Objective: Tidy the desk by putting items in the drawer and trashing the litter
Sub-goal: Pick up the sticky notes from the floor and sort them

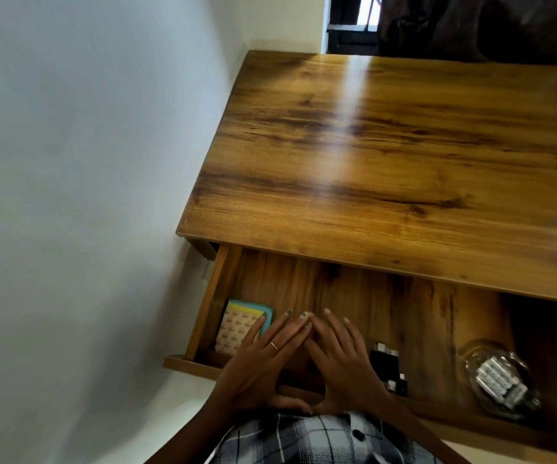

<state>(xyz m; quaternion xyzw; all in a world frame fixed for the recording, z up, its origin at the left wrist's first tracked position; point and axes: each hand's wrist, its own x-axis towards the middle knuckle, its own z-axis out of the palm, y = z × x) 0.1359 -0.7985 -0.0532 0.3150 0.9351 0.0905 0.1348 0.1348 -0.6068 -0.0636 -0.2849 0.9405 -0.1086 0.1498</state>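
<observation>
Drawer (347, 296) pulled out from under the desk top (387, 155), open toward the person. Nearest: plaid shirt (320, 440) at the drawer's front edge (190, 365). Both hands lie over that front edge near the drawer's left half, fingers straight and spread, reaching inward; thumbs tuck down at the front rail. Left hand (263, 363) wears a thin ring, grips nothing; its fingertips reach beside a pad of coloured sticky notes (240, 329), which sits in the drawer's front left corner against the left wall. Right hand (340, 363) likewise flat, fingers released, index tips of both hands nearly meeting. Just right of the right hand: small dark items (387, 366), too blurred to identify. Further right in the drawer: a clear glass dish (471, 360) holding blister strips (500, 380). Drawer floor behind the hands bare wood up to the desk edge. Beyond: desk top, its left edge close along the white wall (86, 162); dark furniture (471, 25) past the far edge.
</observation>
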